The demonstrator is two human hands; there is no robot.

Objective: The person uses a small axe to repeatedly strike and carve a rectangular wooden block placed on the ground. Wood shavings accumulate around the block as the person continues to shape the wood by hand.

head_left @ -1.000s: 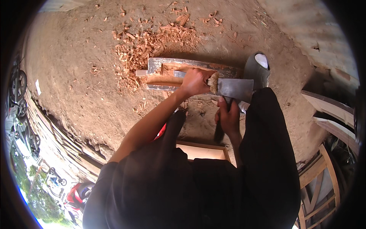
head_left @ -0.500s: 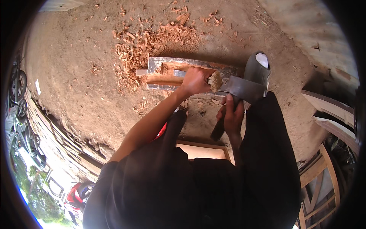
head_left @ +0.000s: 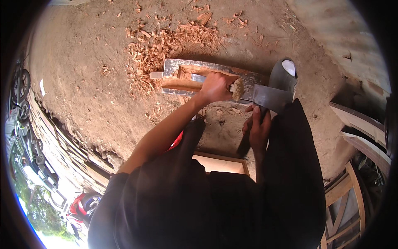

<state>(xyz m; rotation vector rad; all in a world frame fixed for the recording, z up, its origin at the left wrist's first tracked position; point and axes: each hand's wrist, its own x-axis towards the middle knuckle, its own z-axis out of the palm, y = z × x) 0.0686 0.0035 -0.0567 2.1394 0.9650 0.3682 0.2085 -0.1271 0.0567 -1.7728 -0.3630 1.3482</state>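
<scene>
Chisel partly hidden by left hand; wooden frame cut off at lower edge

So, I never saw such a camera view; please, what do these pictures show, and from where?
No machine is here: a person works bare-handed. A wide fisheye camera worn on the head looks down. On the brown earth floor lies a long, hollowed wooden piece with worn dark edges; curly orange-brown wood shavings lie beside it. The left hand holds a straw-coloured, frayed-ended tool; a flat grey metal blade shows past that hand. The right hand holds a broad grey metal-headed tool by its dark handle.
</scene>
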